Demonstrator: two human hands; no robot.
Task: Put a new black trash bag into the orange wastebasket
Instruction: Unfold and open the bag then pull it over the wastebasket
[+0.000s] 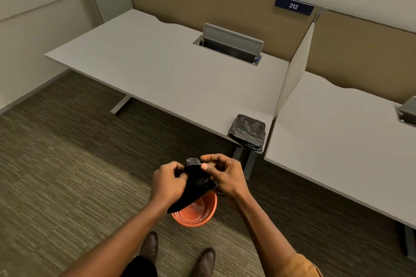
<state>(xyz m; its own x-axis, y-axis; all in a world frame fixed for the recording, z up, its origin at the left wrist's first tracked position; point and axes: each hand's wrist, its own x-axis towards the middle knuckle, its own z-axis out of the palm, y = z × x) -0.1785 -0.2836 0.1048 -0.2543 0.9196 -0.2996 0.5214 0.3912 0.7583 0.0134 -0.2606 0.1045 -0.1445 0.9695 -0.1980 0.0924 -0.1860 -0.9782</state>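
- The counter [157, 69] fills the upper half of the view; its top is bare but for an open cable hatch [229, 44] near the back and a stack of folded black bags [247, 131] at the near right corner, probably the supply, kept within reach
- The orange wastebasket [198, 211] stands on the carpet just in front of the person's shoes, right under the hands, so an opened bag could drop straight in; no liner shows inside, though the bag hides much of its rim
- The left hand [167, 181] and right hand [225, 175] are both pinched on 1 black trash bag [194, 183], held above the basket and seemingly being worked open
- The bag is bunched and dark, so its mouth and folds cannot be made out
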